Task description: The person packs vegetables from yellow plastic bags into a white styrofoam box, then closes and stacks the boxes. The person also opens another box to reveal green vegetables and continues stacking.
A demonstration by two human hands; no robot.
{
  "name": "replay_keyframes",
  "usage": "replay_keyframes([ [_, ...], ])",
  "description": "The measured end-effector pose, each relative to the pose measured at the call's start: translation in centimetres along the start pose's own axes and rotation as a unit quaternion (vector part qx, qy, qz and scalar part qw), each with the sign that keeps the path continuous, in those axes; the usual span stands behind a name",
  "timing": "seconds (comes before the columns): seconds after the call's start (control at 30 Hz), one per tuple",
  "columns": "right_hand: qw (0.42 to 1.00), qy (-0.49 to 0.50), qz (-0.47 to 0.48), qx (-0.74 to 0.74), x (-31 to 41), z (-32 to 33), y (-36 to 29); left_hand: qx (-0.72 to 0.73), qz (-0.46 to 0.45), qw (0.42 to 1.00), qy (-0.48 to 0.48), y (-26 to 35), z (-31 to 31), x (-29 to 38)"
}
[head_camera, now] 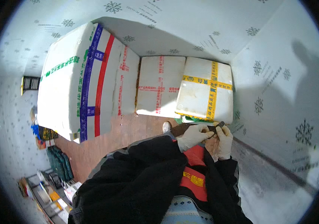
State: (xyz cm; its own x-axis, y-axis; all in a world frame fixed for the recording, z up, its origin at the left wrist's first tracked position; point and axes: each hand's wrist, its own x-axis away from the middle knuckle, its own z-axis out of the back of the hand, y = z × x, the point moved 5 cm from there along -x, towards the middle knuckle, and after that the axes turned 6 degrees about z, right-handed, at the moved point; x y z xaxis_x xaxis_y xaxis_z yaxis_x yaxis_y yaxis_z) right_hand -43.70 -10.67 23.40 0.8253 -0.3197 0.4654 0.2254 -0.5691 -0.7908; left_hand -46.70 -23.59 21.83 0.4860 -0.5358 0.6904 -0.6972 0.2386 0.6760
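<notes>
My left hand [193, 137] and my right hand [224, 142] both wear pale gloves and meet in front of my chest. A small dark object [220, 124], possibly a knife or cutter, sticks out from the fingers of my right hand. My left fingers pinch a dark part beside it; whether that is the same object cannot be made out. Just beyond both hands stands a white foam box [196, 95], its lid crossed by yellow printed tape [212, 103]. Some green material [197, 119] shows below the lid's near edge.
Left of the taped box is another foam box [151, 100] with red-printed tape. A tall foam stack [61, 81] with purple and red tape rises further left. Pale panel walls [277, 92] enclose the corner. Dark green bags [60, 163] and a laden shelf [47, 201] stand at lower left.
</notes>
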Motion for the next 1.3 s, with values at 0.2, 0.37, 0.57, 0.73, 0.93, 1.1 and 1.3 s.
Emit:
replay_keyframes([
  [0.2, 0.993, -0.045, -0.05, 0.099, -4.0, 3.0, -0.2, -0.055, -0.063, 0.996, 0.034, 1.4, -0.7, -3.6],
  [0.37, 0.978, -0.067, -0.046, 0.194, -6.3, 4.1, 0.1, -0.207, -0.076, 0.975, 0.018, 2.1, 1.1, -6.0],
  [0.57, 0.833, -0.24, -0.13, 0.482, -6.5, 5.4, 3.0, -0.432, -0.057, 0.892, -0.118, 2.6, 5.4, -9.9],
  [0.73, 0.749, -0.349, -0.015, 0.563, -6.5, 5.6, 8.2, -0.562, 0.008, 0.777, -0.284, -0.6, 5.7, -13.9],
  [0.93, 0.8, -0.238, -0.019, 0.551, -5.7, 12.6, 13.1, -0.319, -0.003, 0.926, 0.203, -8.8, 18.7, -20.2],
  [1.1, 0.761, -0.096, -0.073, 0.637, -4.5, 21.2, 20.4, 0.17, 0.272, 0.947, 0.025, -20.2, 21.6, -24.6],
  [1.3, 0.917, 0.146, -0.267, 0.257, -14.0, 29.9, 31.0, 0.207, 0.021, 0.978, 0.002, -8.6, 19.8, -22.9],
])
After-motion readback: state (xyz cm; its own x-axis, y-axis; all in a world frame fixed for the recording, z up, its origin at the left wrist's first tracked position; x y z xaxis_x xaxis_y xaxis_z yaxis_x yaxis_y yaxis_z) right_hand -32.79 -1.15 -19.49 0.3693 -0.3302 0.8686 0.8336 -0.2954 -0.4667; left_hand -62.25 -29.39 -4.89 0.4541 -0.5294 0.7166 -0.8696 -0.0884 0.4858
